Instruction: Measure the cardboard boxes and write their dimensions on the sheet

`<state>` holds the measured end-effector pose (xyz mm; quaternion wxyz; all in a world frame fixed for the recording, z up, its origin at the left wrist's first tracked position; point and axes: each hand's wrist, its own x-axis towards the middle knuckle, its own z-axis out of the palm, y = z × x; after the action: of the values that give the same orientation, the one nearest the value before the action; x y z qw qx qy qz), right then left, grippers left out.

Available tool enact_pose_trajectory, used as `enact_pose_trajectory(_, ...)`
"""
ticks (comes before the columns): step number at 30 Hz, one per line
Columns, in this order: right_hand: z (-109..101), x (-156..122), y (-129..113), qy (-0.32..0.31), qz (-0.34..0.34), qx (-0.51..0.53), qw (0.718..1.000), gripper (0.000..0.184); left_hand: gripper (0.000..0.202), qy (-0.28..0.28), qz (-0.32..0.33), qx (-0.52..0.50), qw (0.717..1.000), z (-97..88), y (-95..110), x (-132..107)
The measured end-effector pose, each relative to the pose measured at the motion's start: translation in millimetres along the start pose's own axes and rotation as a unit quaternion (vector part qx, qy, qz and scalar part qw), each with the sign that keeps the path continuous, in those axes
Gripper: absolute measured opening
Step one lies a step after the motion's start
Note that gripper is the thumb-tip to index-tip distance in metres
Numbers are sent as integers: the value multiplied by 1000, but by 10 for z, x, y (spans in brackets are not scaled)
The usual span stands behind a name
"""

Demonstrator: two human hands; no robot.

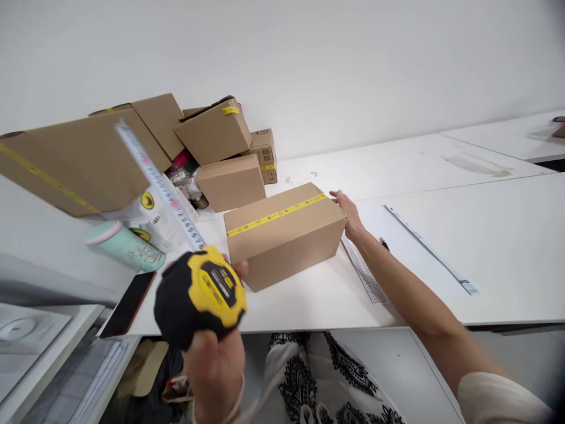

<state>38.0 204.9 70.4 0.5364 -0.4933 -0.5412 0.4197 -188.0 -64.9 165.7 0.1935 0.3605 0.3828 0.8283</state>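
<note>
Head view: left hand (216,368) grasps tape measure (200,297); right hand (352,218), unclenched, touches box (286,238) at right end; counter (516,253) stretches well right, its front edge near box.

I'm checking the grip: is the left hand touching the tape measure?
Touching: the head view shows the left hand gripping the tape measure, digits against it.

A: Far left, what's lost?
B: The large carton (83,165), sliced by the edge! The blurred tape measure (200,297) covers part of the left hand (216,365).
A: Far right?
B: A cut-off object (559,129), too small to identify!
</note>
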Motion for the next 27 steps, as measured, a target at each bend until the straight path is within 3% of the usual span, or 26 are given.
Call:
enact_pose_trajectory(2, 5, 81, -192, 7, -25, 67, 997, 77, 79, -16, -84, 9, 996, -34, 33, -334)
enact_pose_trajectory(4, 39, 137, -387, -31, -78, 99, 992, 74, 86, -61, -186, -8, 981, -35, -5, -639)
enact_pose_trajectory(8, 210, 13, -645, -133, -94, 54, 985, 71, 93, -140, -306, -105, 936, 144, -150, -1001)
enact_pose_trajectory(11, 354, -197, -697, -164, -122, -25, 978, 68, 95, -162, -365, -118, 909, 304, -146, -1042)
enact_pose_trajectory(13, 410, -275, -697, -139, -157, -68, 975, 63, 95, -173, -392, -109, 897, 327, -95, -1029)
enact_pose_trajectory(18, 422, -117, -693, -51, -160, -58, 984, 58, 97, -169, -425, -105, 883, 129, -33, -1096)
enact_pose_trajectory(21, 442, 45, -728, -85, -150, -15, 985, 55, 99, -150, -493, -107, 850, 40, -54, -1163)
enact_pose_trajectory(24, 520, 136, -791, -133, -116, 15, 984, 50, 80, -93, -579, -96, 805, 85, -31, -1180)
enact_pose_trajectory(27, 612, 159, -842, -162, -47, 30, 985, 38, 69, -74, -594, -104, 794, 171, 20, -1210)
